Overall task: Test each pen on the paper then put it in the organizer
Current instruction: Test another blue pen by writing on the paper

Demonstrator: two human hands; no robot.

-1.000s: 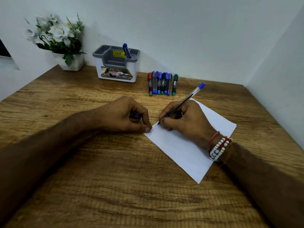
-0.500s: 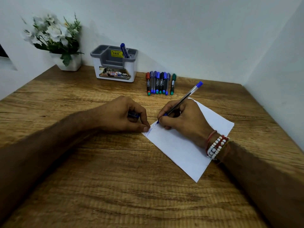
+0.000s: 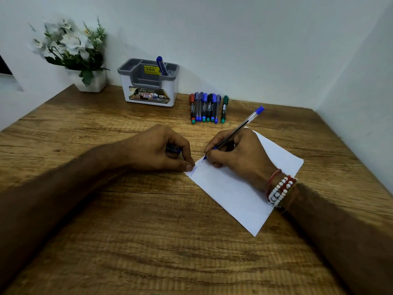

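My right hand [image 3: 238, 154] grips a clear blue ballpoint pen [image 3: 244, 124], its tip touching the white paper [image 3: 238, 194] near the paper's left corner, where blue scribbles show. My left hand [image 3: 161, 150] is curled around the pen's cap [image 3: 173, 149], and its thumb presses the paper's corner down. A row of several marker pens [image 3: 207, 108] lies near the wall. The grey and white organizer [image 3: 148, 81] stands to their left with one blue pen [image 3: 161, 66] upright in it.
A white pot of white flowers [image 3: 85, 58] stands in the back left corner. Walls close the wooden desk [image 3: 148, 241] at the back and on the right.
The pen tip has moved a little up and right along the paper, leaving more blue scribble. My left hand has stayed in place.
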